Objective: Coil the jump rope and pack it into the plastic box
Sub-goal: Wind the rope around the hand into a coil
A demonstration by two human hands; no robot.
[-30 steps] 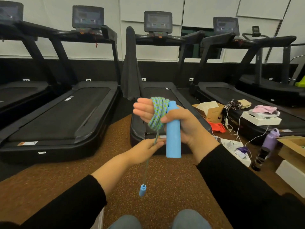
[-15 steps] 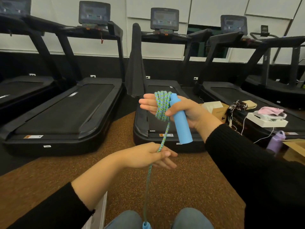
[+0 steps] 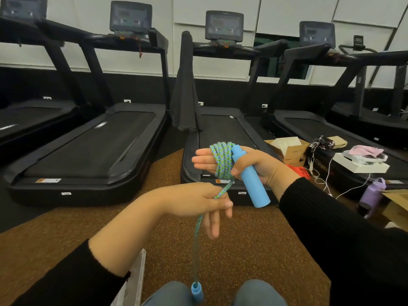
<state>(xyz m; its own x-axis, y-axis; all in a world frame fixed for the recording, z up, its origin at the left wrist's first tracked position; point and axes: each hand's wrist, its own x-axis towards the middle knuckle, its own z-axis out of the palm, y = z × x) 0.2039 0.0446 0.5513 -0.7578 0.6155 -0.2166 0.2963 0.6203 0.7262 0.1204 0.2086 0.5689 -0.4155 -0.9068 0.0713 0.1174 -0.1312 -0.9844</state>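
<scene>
My right hand [image 3: 254, 164] grips a light blue foam handle [image 3: 250, 180] of the jump rope, tilted down to the right. Several turns of the blue-green braided rope [image 3: 221, 161] are wound around that hand's fingers. From the coil a strand runs down through the pinching fingers of my left hand [image 3: 194, 202], just below the right hand. The strand hangs on to the second blue handle [image 3: 197, 292], which dangles between my knees. A clear plastic box [image 3: 135, 279] shows partly under my left forearm at the bottom edge.
Several black treadmills [image 3: 88, 151] stand in a row ahead on brown speckled flooring. At the right lie cardboard boxes [image 3: 289, 149], a white tray [image 3: 362, 163] with pink cloth, cables and a purple bottle [image 3: 372, 195].
My left hand has slid down the rope, from just under the coil to lower, and the loose handle has dropped from mid-air to between my knees. The held handle has tilted to the right.
</scene>
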